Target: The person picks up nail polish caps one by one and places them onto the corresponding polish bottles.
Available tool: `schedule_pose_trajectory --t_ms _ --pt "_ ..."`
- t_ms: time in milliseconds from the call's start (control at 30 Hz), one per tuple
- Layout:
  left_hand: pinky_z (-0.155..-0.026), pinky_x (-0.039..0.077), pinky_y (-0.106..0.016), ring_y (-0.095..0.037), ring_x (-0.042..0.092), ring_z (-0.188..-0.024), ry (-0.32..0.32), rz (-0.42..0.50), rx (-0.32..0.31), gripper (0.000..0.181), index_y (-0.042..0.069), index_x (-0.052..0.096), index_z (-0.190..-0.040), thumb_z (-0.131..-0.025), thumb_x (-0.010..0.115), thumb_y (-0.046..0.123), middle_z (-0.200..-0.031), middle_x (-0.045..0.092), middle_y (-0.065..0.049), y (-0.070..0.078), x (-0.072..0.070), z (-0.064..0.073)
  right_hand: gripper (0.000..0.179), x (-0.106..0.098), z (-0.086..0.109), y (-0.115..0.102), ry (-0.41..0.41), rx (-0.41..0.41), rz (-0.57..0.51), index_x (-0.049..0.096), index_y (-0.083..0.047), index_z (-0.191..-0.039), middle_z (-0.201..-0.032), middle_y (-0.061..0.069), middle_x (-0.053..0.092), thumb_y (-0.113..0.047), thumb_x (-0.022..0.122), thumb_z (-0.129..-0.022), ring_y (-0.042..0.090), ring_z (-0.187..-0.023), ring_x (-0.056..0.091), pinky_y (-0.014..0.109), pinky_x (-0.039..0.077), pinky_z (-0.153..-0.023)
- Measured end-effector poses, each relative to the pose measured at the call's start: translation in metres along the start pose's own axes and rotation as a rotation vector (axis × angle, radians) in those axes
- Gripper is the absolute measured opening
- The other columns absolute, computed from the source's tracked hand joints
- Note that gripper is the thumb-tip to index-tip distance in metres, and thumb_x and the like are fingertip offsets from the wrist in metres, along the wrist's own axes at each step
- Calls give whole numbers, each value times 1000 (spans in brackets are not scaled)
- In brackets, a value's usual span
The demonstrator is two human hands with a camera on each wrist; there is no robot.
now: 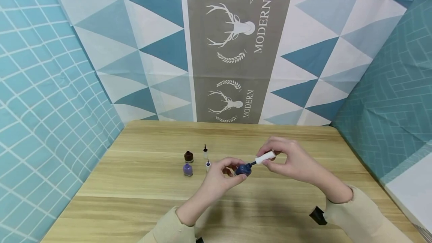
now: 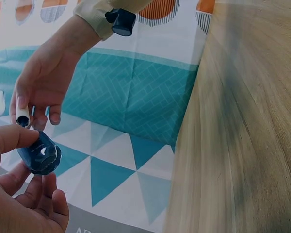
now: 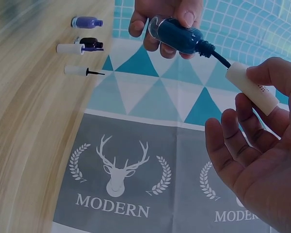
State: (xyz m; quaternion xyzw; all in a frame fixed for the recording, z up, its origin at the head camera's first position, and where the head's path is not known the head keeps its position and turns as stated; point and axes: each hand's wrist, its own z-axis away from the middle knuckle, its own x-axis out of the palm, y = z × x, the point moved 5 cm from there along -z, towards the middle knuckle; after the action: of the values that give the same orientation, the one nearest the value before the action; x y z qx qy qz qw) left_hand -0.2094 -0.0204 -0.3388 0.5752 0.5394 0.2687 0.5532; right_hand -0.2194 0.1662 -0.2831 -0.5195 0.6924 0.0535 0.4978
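Observation:
A dark blue nail polish bottle [image 1: 243, 170] is tilted above the table, its neck toward the right. My left hand [image 1: 221, 175] pinches its body between thumb and fingers. The white brush cap [image 3: 252, 88] is gripped by thumb and fingers of my right hand [image 1: 290, 158]. Its dark stem [image 3: 222, 60] reaches to the bottle's mouth; the brush tip is hidden inside the neck. In the left wrist view the blue bottle [image 2: 40, 153] shows its base toward the camera.
Left of the hands stand an open dark brown polish bottle [image 1: 188, 156] and an open purple one [image 1: 187, 170]. Two white brush caps [image 1: 205, 153] stand beside them with brushes pointing up. The wooden table [image 1: 152, 186] meets patterned cloth walls behind and at the sides.

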Motion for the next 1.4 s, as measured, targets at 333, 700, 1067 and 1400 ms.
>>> schedule_pose_trajectory --t_ms 333,700,1067,1400 --pt "-71 47 -25 -11 55 -83 3 20 13 26 16 69 -104 -78 76 18 -93 66 1 -27 4 -6 25 2 -2 -3 -3 -16 -20 66 -22 -98 -92 -11 62 -6 72 -80 3 -75 57 26 51 -64" --pt "-71 48 -26 -12 56 -82 -3 9 18 25 17 70 -102 -79 76 19 -92 66 1 -24 4 -6 27 6 -2 -2 -18 14 -15 66 -24 -98 -91 -13 62 -6 73 -79 4 -75 56 23 50 -65" --pt "-70 49 -26 -10 57 -81 -8 -9 43 25 19 70 -102 -78 75 17 -90 66 4 -23 6 -6 23 8 -4 -7 -15 -31 -46 67 -19 -99 -91 -8 64 -7 73 -80 4 -74 56 26 51 -63" --pt "-70 48 -24 -13 57 -81 -7 3 20 26 11 70 -103 -78 75 9 -92 69 -1 -16 7 -6 21 11 -4 -4 -43 -15 -59 68 -20 -97 -90 -14 62 -8 73 -80 2 -77 57 24 51 -68"
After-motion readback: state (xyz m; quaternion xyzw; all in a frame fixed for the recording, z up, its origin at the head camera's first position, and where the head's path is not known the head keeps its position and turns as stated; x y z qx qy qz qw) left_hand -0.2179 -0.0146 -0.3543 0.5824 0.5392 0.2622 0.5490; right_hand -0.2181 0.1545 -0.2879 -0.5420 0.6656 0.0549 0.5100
